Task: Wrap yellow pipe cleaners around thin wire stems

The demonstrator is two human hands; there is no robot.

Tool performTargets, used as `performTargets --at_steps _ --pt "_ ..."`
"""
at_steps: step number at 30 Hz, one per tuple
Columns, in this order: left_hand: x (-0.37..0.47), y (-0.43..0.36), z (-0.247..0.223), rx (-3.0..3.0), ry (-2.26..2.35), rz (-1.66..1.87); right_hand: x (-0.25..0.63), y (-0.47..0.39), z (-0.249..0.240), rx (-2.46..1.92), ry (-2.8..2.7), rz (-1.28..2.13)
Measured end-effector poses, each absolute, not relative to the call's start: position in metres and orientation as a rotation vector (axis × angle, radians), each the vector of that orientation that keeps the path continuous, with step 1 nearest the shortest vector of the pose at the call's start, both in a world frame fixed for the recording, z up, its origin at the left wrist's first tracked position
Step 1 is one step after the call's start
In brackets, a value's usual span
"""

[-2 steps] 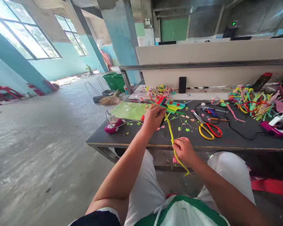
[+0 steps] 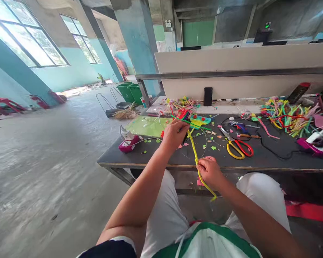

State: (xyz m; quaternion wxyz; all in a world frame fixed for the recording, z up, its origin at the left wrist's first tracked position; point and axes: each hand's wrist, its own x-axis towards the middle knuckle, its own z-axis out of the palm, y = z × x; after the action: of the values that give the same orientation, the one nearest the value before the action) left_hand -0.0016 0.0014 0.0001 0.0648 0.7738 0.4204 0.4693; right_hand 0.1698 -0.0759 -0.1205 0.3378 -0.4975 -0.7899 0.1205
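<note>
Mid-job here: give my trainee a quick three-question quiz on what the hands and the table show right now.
1. True or false: both hands grip one yellow fuzzy pipe cleaner.
2. Which hand is nearer the table's front edge? A left hand B right hand
3. What lies right of the pipe cleaner, on the dark tabletop?

Key: 1 true. 2 B. 3 Scissors with one yellow and one red handle loop.

Both bare forearms reach forward from the bottom of the view. The left hand (image 2: 174, 133) is stretched farther out, arm nearly straight, fingers curled shut in a pinch, back of the hand up. The right hand (image 2: 210, 171) sits nearer the body — elbow bent, fingers closed in a tight pinch.
</note>
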Motion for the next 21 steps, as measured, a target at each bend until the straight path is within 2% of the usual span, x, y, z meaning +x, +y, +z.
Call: performTargets --at_steps 14,21 --pt "-0.021 0.016 0.008 2.186 1.339 1.111 0.167 -0.074 -0.126 -1.233 -2.057 0.394" --pt "-0.019 0.017 0.009 2.087 1.278 1.124 0.166 -0.075 -0.120 -1.145 -2.060 0.538"
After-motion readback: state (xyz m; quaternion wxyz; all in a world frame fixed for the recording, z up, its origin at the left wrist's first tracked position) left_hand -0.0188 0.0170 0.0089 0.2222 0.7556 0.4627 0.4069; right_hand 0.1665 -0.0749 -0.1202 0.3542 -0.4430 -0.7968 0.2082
